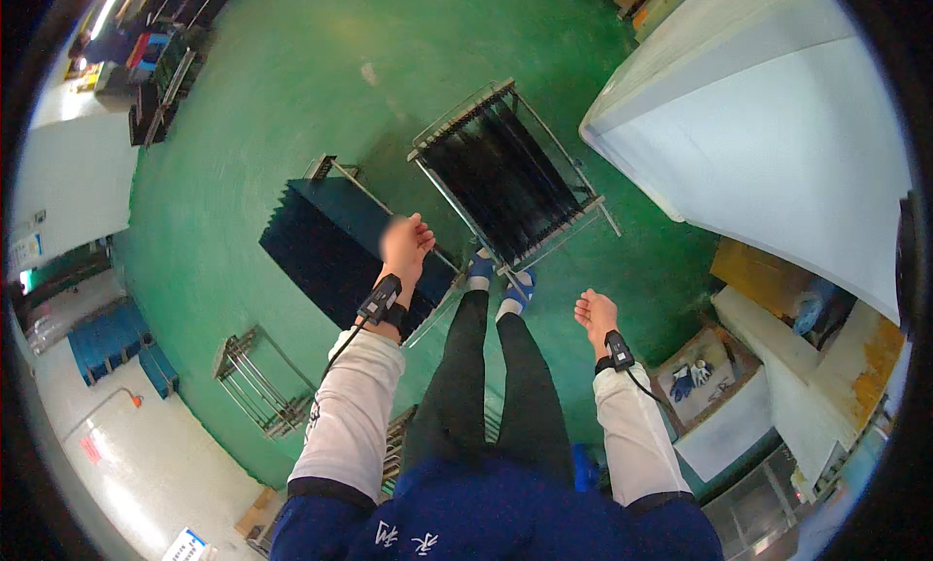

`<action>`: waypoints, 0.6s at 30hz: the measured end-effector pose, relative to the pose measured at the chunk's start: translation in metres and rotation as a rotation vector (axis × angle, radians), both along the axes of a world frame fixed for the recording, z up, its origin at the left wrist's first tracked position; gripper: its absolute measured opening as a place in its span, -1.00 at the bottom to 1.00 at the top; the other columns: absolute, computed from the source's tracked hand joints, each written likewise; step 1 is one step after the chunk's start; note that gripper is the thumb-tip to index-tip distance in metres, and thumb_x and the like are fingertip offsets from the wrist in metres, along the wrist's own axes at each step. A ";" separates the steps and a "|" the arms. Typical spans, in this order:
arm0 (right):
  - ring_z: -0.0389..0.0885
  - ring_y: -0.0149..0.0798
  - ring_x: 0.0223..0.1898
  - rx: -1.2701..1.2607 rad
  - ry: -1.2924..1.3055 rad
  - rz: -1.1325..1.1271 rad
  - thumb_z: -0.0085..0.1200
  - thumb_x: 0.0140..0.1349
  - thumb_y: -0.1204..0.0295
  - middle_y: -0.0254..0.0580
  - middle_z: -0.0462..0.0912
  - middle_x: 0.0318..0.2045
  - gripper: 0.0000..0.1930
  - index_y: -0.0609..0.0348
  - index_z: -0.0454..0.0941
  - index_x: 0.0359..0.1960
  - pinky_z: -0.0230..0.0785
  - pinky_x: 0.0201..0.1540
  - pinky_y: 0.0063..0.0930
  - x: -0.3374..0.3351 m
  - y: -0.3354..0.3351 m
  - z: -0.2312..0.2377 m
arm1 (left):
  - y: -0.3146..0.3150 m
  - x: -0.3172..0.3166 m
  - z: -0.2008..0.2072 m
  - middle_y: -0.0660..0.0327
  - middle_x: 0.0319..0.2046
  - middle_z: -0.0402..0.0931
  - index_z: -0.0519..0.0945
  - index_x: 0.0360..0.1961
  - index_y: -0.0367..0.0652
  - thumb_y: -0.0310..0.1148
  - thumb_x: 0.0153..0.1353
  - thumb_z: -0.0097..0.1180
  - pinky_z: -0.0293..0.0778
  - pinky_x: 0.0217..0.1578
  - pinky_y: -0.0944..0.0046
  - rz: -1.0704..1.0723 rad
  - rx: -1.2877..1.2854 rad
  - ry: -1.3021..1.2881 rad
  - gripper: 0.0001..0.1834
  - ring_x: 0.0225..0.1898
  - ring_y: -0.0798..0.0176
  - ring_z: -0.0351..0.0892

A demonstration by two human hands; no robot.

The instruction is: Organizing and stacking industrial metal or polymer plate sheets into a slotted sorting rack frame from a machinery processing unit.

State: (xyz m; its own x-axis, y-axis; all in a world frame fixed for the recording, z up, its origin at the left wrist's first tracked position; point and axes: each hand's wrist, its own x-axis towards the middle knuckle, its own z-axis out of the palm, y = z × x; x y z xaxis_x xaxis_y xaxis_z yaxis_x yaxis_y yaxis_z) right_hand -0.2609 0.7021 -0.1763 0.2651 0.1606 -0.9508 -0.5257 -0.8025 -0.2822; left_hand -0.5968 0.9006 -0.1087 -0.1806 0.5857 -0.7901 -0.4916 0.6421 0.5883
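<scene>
My left hand [408, 244] hovers above a metal rack of dark panels [326, 235], its fingers curled in loosely and nothing visible in them. Part of that hand is blurred. To the right, my right hand [597, 314] hangs over the green floor with its fingers bent into a loose fist, and no object shows in it. A second metal rack [595, 203], filled with upright black panels [501, 177], stands in front of my feet, between the hands and farther out. Both wrists carry a small black strapped device with a cable.
A bare metal rack [255, 386] stands on the floor at the left. At the right are a large pale machine housing [748, 123] and a low box with gloves [692, 378] on it. Blue crates [107, 342] line the left wall. Shelving [165, 85] stands at the far left.
</scene>
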 end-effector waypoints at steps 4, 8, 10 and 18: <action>0.50 -0.40 -0.55 0.005 0.032 -0.108 0.02 0.18 0.24 -0.32 0.54 -0.52 -0.79 0.13 0.45 -0.35 0.36 -0.51 -0.56 0.000 0.018 -0.052 | 0.030 0.005 -0.050 0.20 -0.49 0.43 0.45 -0.42 -0.15 -0.39 0.13 0.11 0.45 -0.42 0.25 -0.204 -0.021 0.169 -0.89 -0.50 0.27 0.45; 0.53 -0.39 -0.50 0.005 0.058 -0.214 0.05 0.17 0.21 -0.31 0.56 -0.49 -0.75 0.15 0.46 -0.33 0.40 -0.44 -0.51 -0.009 0.035 -0.111 | 0.035 0.006 -0.093 0.22 -0.49 0.43 0.44 -0.42 -0.16 -0.37 0.14 0.11 0.45 -0.39 0.27 -0.125 -0.053 0.040 -0.87 -0.47 0.27 0.46; 0.54 -0.39 -0.48 -0.014 0.070 -0.242 0.06 0.17 0.19 -0.31 0.57 -0.49 -0.73 0.15 0.47 -0.33 0.41 -0.41 -0.49 -0.013 0.038 -0.143 | 0.032 0.001 -0.115 0.23 -0.48 0.42 0.43 -0.42 -0.15 -0.36 0.15 0.09 0.45 -0.38 0.27 -0.055 -0.114 -0.033 -0.87 -0.45 0.28 0.46; 0.25 -0.19 0.15 -0.085 0.089 -0.334 0.03 0.16 0.02 -0.10 0.27 0.16 -0.30 0.18 0.14 0.22 0.05 0.17 -0.24 -0.033 0.056 -0.229 | 0.047 -0.013 -0.173 0.24 -0.48 0.43 0.42 -0.44 -0.16 -0.37 0.15 0.09 0.44 -0.32 0.25 0.144 -0.209 -0.136 -0.87 -0.44 0.25 0.45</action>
